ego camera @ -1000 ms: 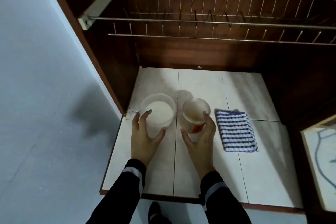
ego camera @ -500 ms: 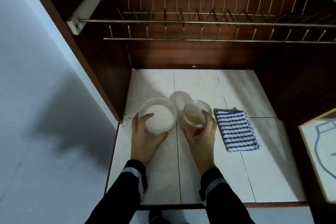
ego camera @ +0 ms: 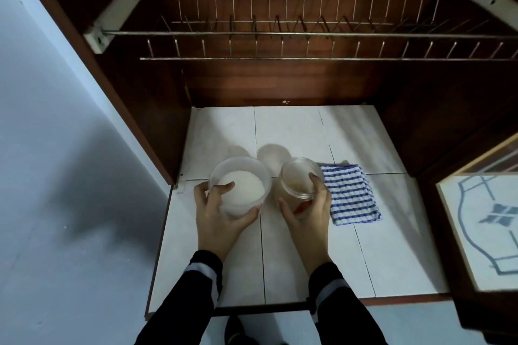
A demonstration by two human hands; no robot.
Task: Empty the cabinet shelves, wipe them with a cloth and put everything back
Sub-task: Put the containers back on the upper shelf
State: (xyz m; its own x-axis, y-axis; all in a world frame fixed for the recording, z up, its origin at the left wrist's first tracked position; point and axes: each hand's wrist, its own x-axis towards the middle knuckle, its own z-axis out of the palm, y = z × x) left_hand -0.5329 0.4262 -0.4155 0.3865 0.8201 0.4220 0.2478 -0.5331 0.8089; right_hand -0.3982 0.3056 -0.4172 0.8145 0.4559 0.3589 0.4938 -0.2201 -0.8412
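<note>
Gripping a wide plastic tub (ego camera: 252,165) of white stuff with the left hand (ego camera: 221,221), fingers curling round its side. Gripping a small clear jar (ego camera: 297,176) with the right hand (ego camera: 308,218). Holding both side by side, low over the white tiled shelf (ego camera: 294,129) inside the cabinet. Seeing a blue striped cloth (ego camera: 350,196) lying flat on the shelf, just right of the jar. Seeing a wire rack (ego camera: 280,33) hanging above.
</note>
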